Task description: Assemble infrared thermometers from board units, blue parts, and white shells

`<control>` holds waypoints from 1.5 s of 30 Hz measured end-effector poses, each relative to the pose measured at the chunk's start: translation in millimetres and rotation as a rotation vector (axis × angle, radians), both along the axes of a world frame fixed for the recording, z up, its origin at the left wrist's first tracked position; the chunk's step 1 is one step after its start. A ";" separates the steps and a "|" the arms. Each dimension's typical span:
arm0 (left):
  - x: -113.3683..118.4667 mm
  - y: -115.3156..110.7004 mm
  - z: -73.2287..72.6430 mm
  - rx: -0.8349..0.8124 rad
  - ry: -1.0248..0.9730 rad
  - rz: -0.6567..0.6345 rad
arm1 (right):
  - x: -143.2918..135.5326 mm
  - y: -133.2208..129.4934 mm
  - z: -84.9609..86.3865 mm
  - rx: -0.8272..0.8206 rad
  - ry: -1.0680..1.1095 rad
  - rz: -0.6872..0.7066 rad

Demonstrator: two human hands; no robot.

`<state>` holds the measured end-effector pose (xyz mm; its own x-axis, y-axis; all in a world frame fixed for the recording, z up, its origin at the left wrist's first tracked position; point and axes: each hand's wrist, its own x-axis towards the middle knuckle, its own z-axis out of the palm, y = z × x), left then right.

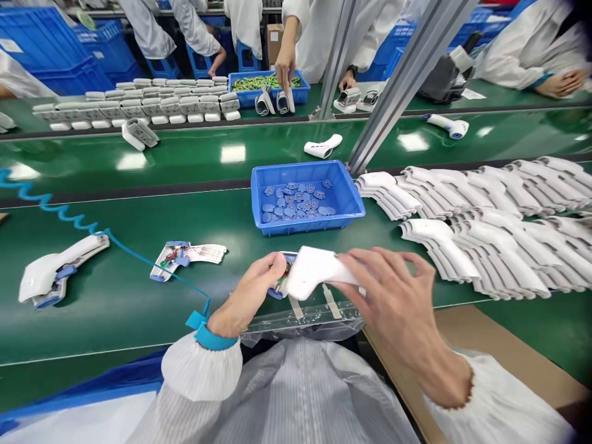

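My right hand (398, 302) grips a white gun-shaped housing shell (311, 271), its fingers closed on the handle end. My left hand (252, 290), with a blue wrist strap (213, 333), pinches the side of an open housing half with wires and electronics (280, 285). The white shell overlaps that half from the right and hides most of it. To the left lies another open housing half with red and green wires (173, 258). Farther left, a white shell rests on a blue-trimmed half as a loosely joined gun-shaped device (58, 271).
A blue bin (308, 228) of small blue-grey parts stands ahead. Rows of white shells (490, 246) lie at the right. A coiled blue cord (152, 265) crosses the left side. A slanted metal post (402, 74) rises ahead. Co-workers' hands (285, 65) work across the belt.
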<state>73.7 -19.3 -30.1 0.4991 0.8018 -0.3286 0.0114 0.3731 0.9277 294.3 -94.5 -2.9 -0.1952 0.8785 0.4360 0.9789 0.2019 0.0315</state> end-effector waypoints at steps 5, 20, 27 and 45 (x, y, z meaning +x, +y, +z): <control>-1.3 -1.8 -5.2 0.115 0.105 0.018 | -29.5 12.1 -8.8 -0.139 0.065 0.111; -16.6 -11.1 4.1 0.376 0.353 -0.143 | -35.7 30.4 -2.6 -0.712 0.943 0.258; -4.2 -17.7 2.1 0.497 0.358 -0.150 | -105.2 58.3 -12.7 -0.128 0.606 -0.029; -4.2 -16.9 4.5 0.790 0.576 -0.217 | -104.2 54.8 -12.1 0.251 0.617 0.026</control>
